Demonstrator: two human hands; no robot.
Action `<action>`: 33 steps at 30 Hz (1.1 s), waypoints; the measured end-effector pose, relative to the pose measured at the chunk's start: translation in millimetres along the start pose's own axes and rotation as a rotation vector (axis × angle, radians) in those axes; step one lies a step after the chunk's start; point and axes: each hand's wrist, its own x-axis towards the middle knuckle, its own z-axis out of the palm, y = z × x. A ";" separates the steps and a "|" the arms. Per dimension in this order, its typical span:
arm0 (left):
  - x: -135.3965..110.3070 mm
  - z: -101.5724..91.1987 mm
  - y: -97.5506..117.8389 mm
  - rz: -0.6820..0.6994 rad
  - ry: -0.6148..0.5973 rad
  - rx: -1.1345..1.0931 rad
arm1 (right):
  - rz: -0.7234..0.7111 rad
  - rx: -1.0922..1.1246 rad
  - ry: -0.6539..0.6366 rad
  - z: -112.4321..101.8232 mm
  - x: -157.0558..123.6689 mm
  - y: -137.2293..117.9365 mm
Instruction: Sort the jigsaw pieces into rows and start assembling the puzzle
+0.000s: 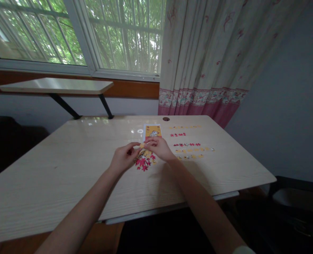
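A small yellow puzzle piece (142, 145) is pinched between the fingertips of my left hand (124, 155) and my right hand (158, 147), held just over the table. Beneath and between the hands lies a loose heap of pink and yellow puzzle pieces (143, 163), partly covered by my left fingers. Just behind the hands is a picture card (153, 130) with a yellow and red print of a white animal; my right hand hides its lower edge. Rows of puzzle pieces (193, 150) are laid out to the right of my right hand.
The pale wooden table (93, 169) has a round cable hole (166, 119) near its back edge. A raised shelf (58, 84) on black legs stands at the back left. A curtain (198, 63) hangs behind the table, and a dark chair (296, 208) is at the right.
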 end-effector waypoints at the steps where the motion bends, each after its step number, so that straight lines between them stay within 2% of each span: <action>1: -0.2 0.1 0.0 0.002 -0.001 -0.007 | -0.003 -0.004 0.004 0.6 -0.4 -0.9; 8: -0.3 1.0 0.3 0.004 0.019 -0.036 | -0.003 0.014 0.070 3.4 -1.8 -5.5; 14: 0.7 -0.3 0.5 0.002 0.044 -0.048 | -0.023 0.011 -0.001 1.8 -0.4 -4.4; 23: 0.0 -0.8 1.7 -0.003 0.094 -0.059 | -0.328 -0.410 0.036 -8.3 -5.0 -9.6; 30: -0.5 -1.2 7.1 -0.017 0.072 -0.097 | -0.439 -0.515 0.073 -7.8 -6.6 -9.4; 33: -0.3 -3.2 9.7 -0.060 0.057 -0.105 | -0.446 -0.497 0.147 -9.9 -10.1 -17.1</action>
